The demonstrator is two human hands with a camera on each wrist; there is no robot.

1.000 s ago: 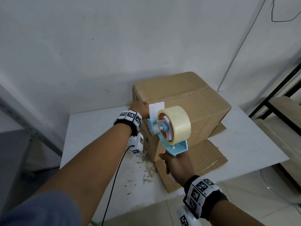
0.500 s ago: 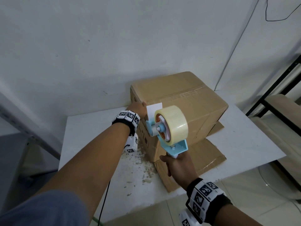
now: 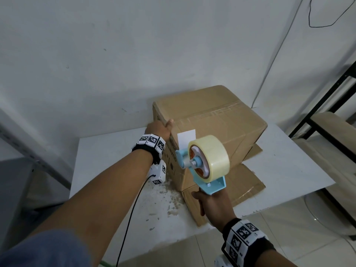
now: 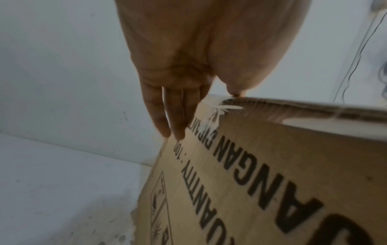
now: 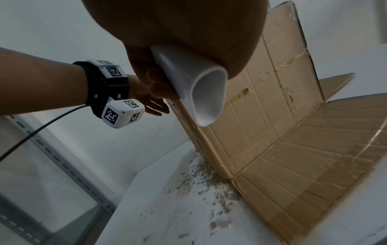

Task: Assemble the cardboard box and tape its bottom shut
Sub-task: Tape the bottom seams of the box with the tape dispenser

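Note:
A brown cardboard box (image 3: 215,122) stands on the white table (image 3: 107,162), its taped seam on top and its lower flaps (image 3: 244,185) splayed flat on the table. My left hand (image 3: 160,129) presses flat against the box's left side near the top edge. Its fingers (image 4: 167,116) lie straight on the printed face and the thumb touches the top edge. My right hand (image 3: 213,207) grips the white handle (image 5: 199,92) of a blue tape dispenser (image 3: 208,182). The clear tape roll (image 3: 212,153) is held in the air at the box's near corner, beside a white label (image 3: 186,138).
Cardboard crumbs (image 3: 169,197) litter the table in front of the box. A black cable (image 3: 131,218) hangs from my left wrist camera. A black metal frame with wooden shelves (image 3: 327,120) stands at the right. The wall is close behind the box.
The tape dispenser has come slightly down and toward me, uncovering more of the white label. My left hand stays on the box's left side.

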